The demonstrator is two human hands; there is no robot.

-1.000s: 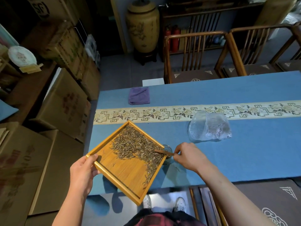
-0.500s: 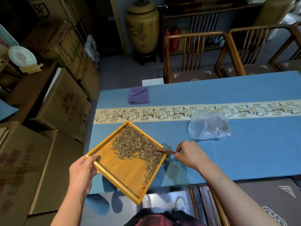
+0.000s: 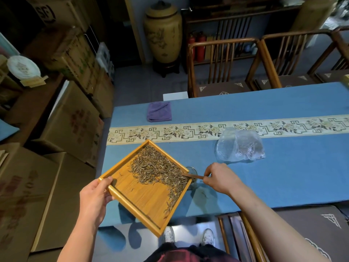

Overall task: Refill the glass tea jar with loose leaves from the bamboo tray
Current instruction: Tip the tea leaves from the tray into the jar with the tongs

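Note:
My left hand [image 3: 94, 199] grips the left corner of a square bamboo tray [image 3: 143, 197], held tilted above the blue table. Loose tea leaves [image 3: 158, 167] lie heaped toward the tray's right corner. That corner sits over a small glass jar [image 3: 191, 172], mostly hidden behind the tray's rim. My right hand [image 3: 221, 176] pinches a thin wooden scoop [image 3: 192, 175], whose tip rests in the leaves at the right corner.
A crumpled clear plastic bag [image 3: 239, 146] lies right of the jar. A folded purple cloth [image 3: 159, 114] sits at the table's far left. Wooden chairs [image 3: 222, 69] stand behind the table, cardboard boxes [image 3: 71, 121] to the left.
My right hand and the scoop have shifted slightly up and right along the tray's corner. The tray stays tilted in my left hand.

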